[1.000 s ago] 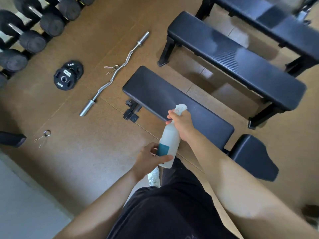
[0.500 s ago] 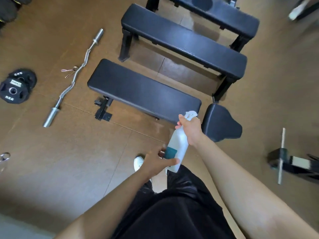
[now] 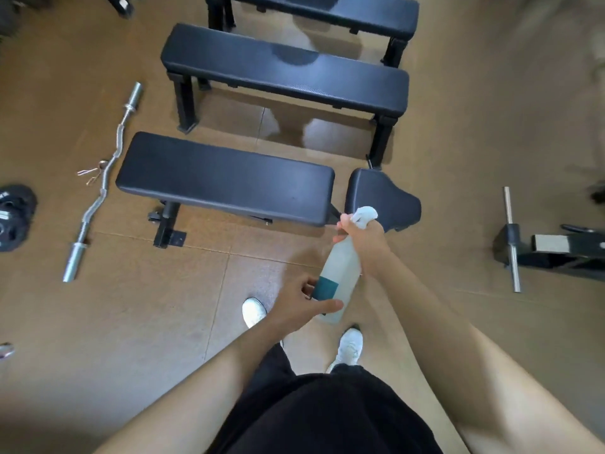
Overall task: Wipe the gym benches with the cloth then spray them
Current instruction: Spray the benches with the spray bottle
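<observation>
Three black padded benches lie ahead on the brown floor: the nearest bench [image 3: 226, 178] with its separate seat pad [image 3: 383, 194], a middle bench [image 3: 284, 72] and a far bench [image 3: 334, 8]. I hold a white spray bottle [image 3: 342, 267] with a teal label in front of the near bench's right end. My right hand [image 3: 365, 239] grips its neck at the trigger head. My left hand [image 3: 301, 306] holds its base. No cloth is visible.
A curl bar [image 3: 104, 178] and weight plates [image 3: 13, 214] lie on the floor at the left. A black machine base with a steel peg [image 3: 537, 247] stands at the right. My white shoes [image 3: 253, 311] are just below the bottle.
My view has swung right and back, so the benches now sit more to the left and centre. Both hands keep the same hold on the bottle, now nearer the seat pad.
</observation>
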